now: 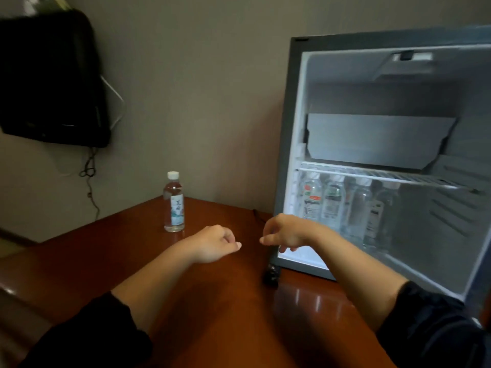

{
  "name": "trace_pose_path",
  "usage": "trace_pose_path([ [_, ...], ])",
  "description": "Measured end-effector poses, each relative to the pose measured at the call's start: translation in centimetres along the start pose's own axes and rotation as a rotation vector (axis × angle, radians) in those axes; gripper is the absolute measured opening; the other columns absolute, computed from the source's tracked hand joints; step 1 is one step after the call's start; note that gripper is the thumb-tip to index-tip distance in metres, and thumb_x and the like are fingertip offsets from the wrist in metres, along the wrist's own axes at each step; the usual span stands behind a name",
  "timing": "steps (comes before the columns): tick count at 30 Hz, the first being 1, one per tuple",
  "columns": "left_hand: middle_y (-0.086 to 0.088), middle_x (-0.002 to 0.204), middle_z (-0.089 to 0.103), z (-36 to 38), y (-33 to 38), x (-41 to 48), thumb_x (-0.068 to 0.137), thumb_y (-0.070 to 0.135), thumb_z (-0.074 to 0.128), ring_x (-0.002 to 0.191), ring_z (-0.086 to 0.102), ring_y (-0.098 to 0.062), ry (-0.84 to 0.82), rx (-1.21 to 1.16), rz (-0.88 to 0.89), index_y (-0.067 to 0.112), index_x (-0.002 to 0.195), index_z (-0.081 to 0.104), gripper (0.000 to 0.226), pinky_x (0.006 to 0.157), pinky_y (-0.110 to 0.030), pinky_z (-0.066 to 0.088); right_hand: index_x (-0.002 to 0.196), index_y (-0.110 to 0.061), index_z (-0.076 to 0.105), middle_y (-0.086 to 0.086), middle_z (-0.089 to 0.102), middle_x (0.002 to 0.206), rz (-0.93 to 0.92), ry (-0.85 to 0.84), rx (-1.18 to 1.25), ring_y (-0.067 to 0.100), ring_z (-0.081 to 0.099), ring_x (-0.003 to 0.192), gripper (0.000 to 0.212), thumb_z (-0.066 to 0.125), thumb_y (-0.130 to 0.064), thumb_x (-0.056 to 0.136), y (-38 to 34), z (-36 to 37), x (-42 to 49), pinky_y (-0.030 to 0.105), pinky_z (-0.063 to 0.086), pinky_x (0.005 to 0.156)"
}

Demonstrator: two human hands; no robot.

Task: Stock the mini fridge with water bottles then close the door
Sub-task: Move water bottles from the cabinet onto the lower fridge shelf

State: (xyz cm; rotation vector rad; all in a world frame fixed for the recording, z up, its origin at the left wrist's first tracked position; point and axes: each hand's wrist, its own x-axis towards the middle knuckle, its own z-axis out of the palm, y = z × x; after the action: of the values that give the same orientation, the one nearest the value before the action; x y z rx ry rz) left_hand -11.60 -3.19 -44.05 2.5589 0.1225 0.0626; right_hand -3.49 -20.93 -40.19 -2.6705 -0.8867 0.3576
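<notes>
Left hand (216, 244), right hand (285, 232) loosely curled, empty; open mini fridge (289, 128) holds bottles (332, 205) below shelf (385, 177).

Open mini fridge (288, 128), bottles (332, 205) inside; 1 water bottle (174, 205) upright on table (225, 301).

i see a glossy reddish wood table (218, 301), clear plastic water bottle (174, 203) w/ paper label, white wire shelf (385, 176) in matt grey mini fridge (289, 128).
</notes>
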Motion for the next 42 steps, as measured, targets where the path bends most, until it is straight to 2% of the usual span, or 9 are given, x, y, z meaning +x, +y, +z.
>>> trace_pose_path([
  [2, 0.005, 0.101, 0.061, -1.0, -2.1, -0.4, 0.090, 0.044, 0.051, 0.100, 0.058, -0.013, 0.015, -0.023, -0.046, 0.022, 0.110, 0.060, 0.030, 0.087, -0.029, 0.049, 0.109, -0.013, 0.061, 0.011, 0.065, 0.096, -0.010, 0.020, -0.023, 0.023, 0.067, 0.078, 0.031, 0.058, -0.037, 0.090, -1.8, 0.7, 1.3, 0.028, 0.051, 0.062],
  [6, 0.002, 0.106, 0.060, -2.8, -6.2, -1.1, 0.090, 0.041, 0.053, 0.100, 0.057, -0.014, 0.097, -0.077, -0.139, 0.023, 0.109, 0.056, 0.026, 0.087, -0.030, 0.051, 0.106, -0.016, 0.062, 0.009, 0.065, 0.089, -0.031, 0.075, -0.021, 0.028, 0.069, 0.091, 0.030, 0.059, -0.040, 0.089, -5.2, 2.0, 4.8, 0.035, 0.052, 0.074],
  [10, -0.002, 0.132, 0.053, -4.6, -10.1, -1.0, 0.091, 0.036, 0.053, 0.118, 0.051, -0.016, 0.183, -0.107, -0.199, 0.020, 0.128, 0.051, 0.040, 0.095, -0.029, 0.045, 0.117, -0.015, 0.060, 0.007, 0.064, 0.112, -0.061, 0.173, -0.002, 0.026, 0.064, 0.100, 0.036, 0.059, -0.039, 0.090, -9.0, 2.9, 8.8, 0.033, 0.050, 0.082],
  [14, 0.000, 0.132, 0.052, -6.2, -13.2, -0.8, 0.094, 0.031, 0.050, 0.099, 0.049, -0.002, 0.257, -0.170, -0.206, 0.019, 0.130, 0.047, 0.038, 0.079, -0.015, 0.039, 0.114, -0.015, 0.060, 0.008, 0.063, 0.117, -0.090, 0.248, 0.024, 0.026, 0.062, 0.102, 0.037, 0.062, -0.040, 0.087, -12.3, 3.7, 13.6, 0.040, 0.052, 0.089],
  [20, -0.002, 0.132, 0.052, -8.0, -18.1, 1.1, 0.094, 0.036, 0.049, 0.118, 0.049, -0.014, 0.309, -0.199, -0.253, 0.019, 0.130, 0.048, 0.040, 0.097, -0.029, 0.042, 0.129, -0.014, 0.047, 0.013, 0.055, 0.130, -0.128, 0.335, 0.065, 0.034, 0.053, 0.119, 0.047, 0.060, -0.034, 0.089, -16.8, 4.1, 19.6, 0.041, 0.045, 0.094],
  [27, 0.001, 0.129, 0.054, -7.6, -21.4, 3.4, 0.093, 0.036, 0.050, 0.116, 0.049, -0.012, 0.341, -0.267, -0.251, 0.021, 0.126, 0.051, 0.036, 0.092, -0.025, 0.040, 0.138, -0.019, 0.033, 0.016, 0.044, 0.134, -0.166, 0.444, 0.036, 0.040, 0.049, 0.120, 0.053, 0.054, -0.035, 0.092, -19.5, 5.1, 24.7, 0.045, 0.045, 0.091],
  [34, 0.001, 0.131, 0.054, -6.6, -21.8, 3.8, 0.093, 0.037, 0.050, 0.118, 0.050, -0.013, 0.316, -0.276, -0.249, 0.020, 0.128, 0.050, 0.039, 0.099, -0.030, 0.043, 0.124, -0.016, 0.043, 0.016, 0.062, 0.117, -0.239, 0.694, 0.022, 0.040, 0.058, 0.104, 0.030, 0.047, -0.029, 0.097, -19.3, 5.9, 24.3, 0.035, 0.039, 0.070],
  [38, 0.000, 0.138, 0.048, -6.3, -20.4, 3.3, 0.092, 0.034, 0.053, 0.125, 0.046, -0.015, 0.336, -0.303, -0.228, 0.020, 0.134, 0.044, 0.045, 0.099, -0.029, 0.041, 0.119, -0.015, 0.046, 0.016, 0.064, 0.112, -0.308, 0.684, 0.116, 0.041, 0.057, 0.103, 0.026, 0.050, -0.027, 0.096, -17.9, 5.9, 22.3, 0.037, 0.043, 0.077],
  [42, -0.003, 0.144, 0.041, -5.9, -18.1, 2.3, 0.089, 0.030, 0.060, 0.131, 0.041, -0.018, 0.360, -0.330, -0.180, 0.020, 0.140, 0.035, 0.058, 0.099, -0.028, 0.038, 0.118, -0.019, 0.046, 0.015, 0.064, 0.096, -0.330, 0.627, 0.233, 0.038, 0.057, 0.097, 0.028, 0.054, -0.028, 0.093, -16.2, 5.3, 19.5, 0.035, 0.039, 0.076],
])
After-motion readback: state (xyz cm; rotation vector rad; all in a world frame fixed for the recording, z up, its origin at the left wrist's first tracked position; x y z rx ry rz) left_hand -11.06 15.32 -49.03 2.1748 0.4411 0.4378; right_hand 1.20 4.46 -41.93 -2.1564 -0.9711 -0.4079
